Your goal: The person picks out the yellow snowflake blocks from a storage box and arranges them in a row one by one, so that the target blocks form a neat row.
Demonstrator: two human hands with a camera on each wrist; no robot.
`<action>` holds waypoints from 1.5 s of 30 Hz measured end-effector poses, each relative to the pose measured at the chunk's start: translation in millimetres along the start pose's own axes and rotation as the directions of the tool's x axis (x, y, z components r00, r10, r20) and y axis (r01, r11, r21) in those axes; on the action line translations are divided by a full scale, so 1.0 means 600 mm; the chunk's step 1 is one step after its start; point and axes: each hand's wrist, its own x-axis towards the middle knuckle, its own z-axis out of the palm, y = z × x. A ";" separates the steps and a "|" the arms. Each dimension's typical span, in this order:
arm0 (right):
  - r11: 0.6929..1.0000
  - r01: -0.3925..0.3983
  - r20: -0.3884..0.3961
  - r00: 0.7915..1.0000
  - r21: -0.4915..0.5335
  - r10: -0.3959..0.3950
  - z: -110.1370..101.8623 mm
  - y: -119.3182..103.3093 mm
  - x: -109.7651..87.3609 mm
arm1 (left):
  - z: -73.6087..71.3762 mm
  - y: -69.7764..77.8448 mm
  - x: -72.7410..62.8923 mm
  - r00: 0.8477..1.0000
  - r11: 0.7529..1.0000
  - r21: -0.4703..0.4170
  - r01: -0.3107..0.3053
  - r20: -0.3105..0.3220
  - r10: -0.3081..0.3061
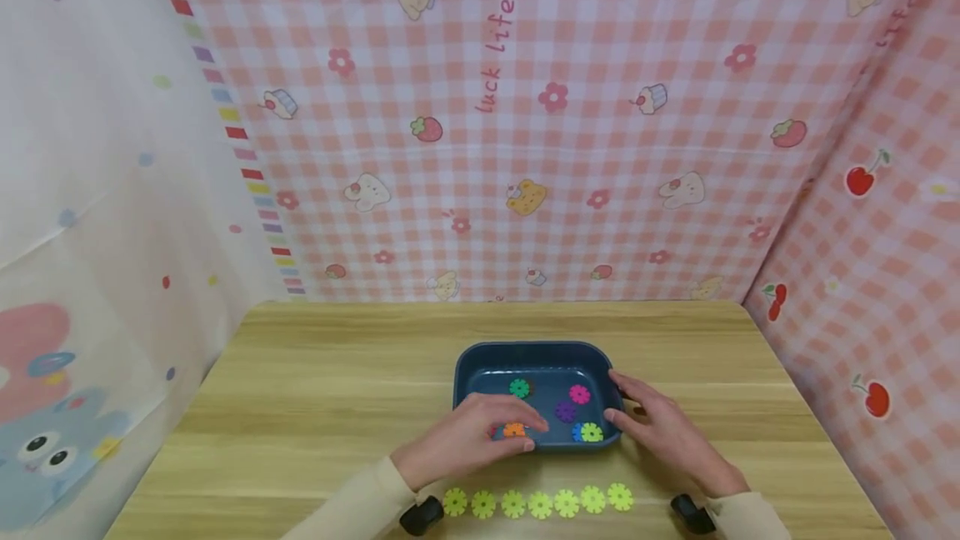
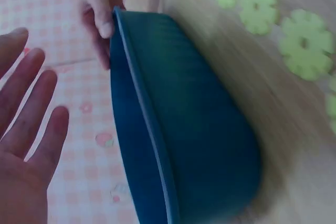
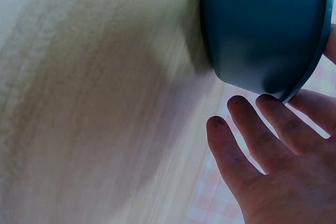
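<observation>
A dark blue rectangular tray point(image 1: 536, 446) holds several notched plastic discs: green point(image 1: 519, 388), pink point(image 1: 579, 394), purple point(image 1: 566, 412), orange point(image 1: 513, 430), and a yellow-green disc point(image 1: 592, 432) overlapping a blue one. My left hand point(image 1: 480, 432) hovers over the tray's front left part, hiding some of it; its fingers point(image 2: 50, 90) look spread and hold nothing in the left wrist view. At the tray's right end, my right hand point(image 1: 667, 427) holds the rim, thumb over it and some fingers along the outer wall point(image 3: 262, 30).
Along the table's front, between my wrists, lies a row of several yellow-green discs point(image 1: 540, 505). The wooden table point(image 1: 337, 390) meets a pink checked cloth point(image 1: 480, 223) at the back, with more cloth hanging at both sides. Black bands point(image 1: 422, 515) sit on the wrists.
</observation>
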 end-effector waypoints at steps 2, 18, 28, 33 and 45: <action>1.000 -0.009 0.010 1.000 0.006 0.009 0.000 0.000 0.001 | 0.009 -0.003 0.021 1.000 1.000 0.002 -0.025 -0.004 0.025; 1.000 0.015 0.009 1.000 -0.026 -0.014 0.001 0.006 0.005 | 0.014 -0.025 0.138 0.981 0.993 0.114 -0.029 0.196 0.007; 1.000 0.015 0.013 1.000 -0.016 -0.015 -0.003 0.008 0.001 | -0.005 -0.052 0.201 0.936 0.975 0.216 -0.050 0.350 -0.029; 0.999 0.021 0.009 1.000 -0.041 -0.021 -0.006 0.005 0.002 | 0.009 -0.084 0.211 0.910 0.979 0.199 -0.035 0.411 -0.051; 0.999 0.026 0.020 0.999 -0.035 -0.025 -0.011 0.002 -0.002 | 0.066 -0.108 0.222 0.847 0.979 0.154 -0.132 0.531 0.030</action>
